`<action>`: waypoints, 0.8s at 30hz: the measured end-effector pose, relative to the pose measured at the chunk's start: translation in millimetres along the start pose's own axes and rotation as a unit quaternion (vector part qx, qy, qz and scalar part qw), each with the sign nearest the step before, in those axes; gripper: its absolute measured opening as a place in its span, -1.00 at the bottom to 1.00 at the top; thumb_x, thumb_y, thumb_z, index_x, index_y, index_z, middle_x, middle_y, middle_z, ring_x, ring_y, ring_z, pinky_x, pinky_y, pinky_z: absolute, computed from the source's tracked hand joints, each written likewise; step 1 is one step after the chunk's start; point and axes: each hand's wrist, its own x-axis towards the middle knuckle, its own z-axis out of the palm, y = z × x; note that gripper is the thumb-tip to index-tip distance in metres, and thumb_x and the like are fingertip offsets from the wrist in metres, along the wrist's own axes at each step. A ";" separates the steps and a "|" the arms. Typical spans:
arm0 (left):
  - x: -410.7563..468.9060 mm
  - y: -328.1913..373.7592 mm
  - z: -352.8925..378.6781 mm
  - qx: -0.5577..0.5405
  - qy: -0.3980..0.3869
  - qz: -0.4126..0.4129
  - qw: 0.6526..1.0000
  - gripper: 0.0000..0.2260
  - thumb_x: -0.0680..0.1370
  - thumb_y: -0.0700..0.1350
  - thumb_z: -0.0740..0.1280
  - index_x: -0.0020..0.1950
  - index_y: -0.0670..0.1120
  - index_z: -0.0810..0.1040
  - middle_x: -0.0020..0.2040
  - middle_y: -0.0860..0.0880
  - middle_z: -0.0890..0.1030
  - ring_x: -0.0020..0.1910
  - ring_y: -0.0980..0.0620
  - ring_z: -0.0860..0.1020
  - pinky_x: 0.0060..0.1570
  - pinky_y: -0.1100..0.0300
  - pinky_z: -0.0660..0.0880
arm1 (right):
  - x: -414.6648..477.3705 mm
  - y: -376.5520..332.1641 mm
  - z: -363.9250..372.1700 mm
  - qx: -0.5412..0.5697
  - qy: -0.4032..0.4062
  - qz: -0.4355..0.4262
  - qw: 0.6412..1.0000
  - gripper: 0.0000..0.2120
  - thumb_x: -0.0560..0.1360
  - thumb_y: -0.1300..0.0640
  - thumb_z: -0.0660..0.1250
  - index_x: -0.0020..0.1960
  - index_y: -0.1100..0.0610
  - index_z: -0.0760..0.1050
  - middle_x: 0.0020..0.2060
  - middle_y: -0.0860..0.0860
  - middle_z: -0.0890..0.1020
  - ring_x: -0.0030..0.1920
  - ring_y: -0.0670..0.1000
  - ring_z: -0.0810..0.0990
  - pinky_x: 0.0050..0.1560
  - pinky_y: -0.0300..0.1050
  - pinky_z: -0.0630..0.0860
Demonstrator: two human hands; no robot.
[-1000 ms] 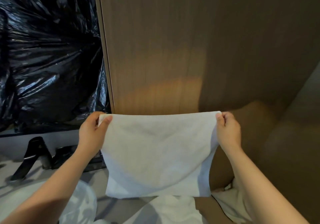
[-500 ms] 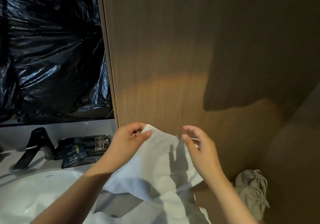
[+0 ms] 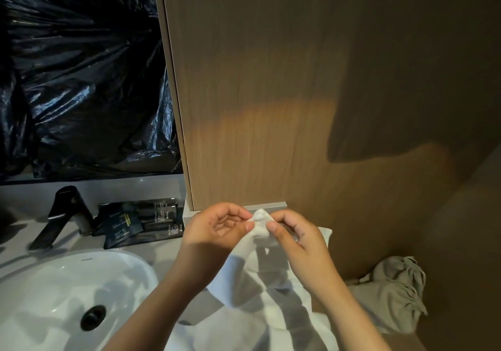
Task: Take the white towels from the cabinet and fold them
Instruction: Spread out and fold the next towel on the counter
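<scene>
One white towel, two hands: left hand and right hand both pinch its bunched top, fingers curled. The rest drapes over the countertop's front edge, beside one sink.

the white towel hung in a soft drape, its top gathered into one small bunched peak. below, it widened into loose, shadowed folds, rumpled at the bottom.
</scene>
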 end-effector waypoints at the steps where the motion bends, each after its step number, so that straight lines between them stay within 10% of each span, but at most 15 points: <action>1: -0.2 -0.3 0.5 0.002 0.005 0.002 1.000 -0.86 0.42 -0.34 0.47 -0.19 -0.10 0.64 -0.31 -0.01 0.67 -0.34 0.15 0.59 -0.25 0.38 0.51 | -0.6 -0.8 0.8 0.007 -0.006 0.001 1.000 -0.86 0.57 0.01 0.28 -0.10 -0.03 0.59 -0.18 -0.10 0.65 -0.12 -0.11 0.60 -0.10 -0.21 0.49; 24: -9.2 -30.3 -5.8 0.191 -0.049 0.085 0.977 -0.68 0.46 -0.18 0.48 -0.38 0.17 0.52 -0.37 0.22 0.56 -0.34 0.23 0.50 -0.26 0.40 0.34 | 23.8 -18.8 -17.3 -0.053 0.172 -0.081 0.980 -0.84 0.59 0.00 0.17 -0.15 -0.09 0.46 -0.27 -0.20 0.54 -0.21 -0.20 0.50 -0.18 -0.39 0.37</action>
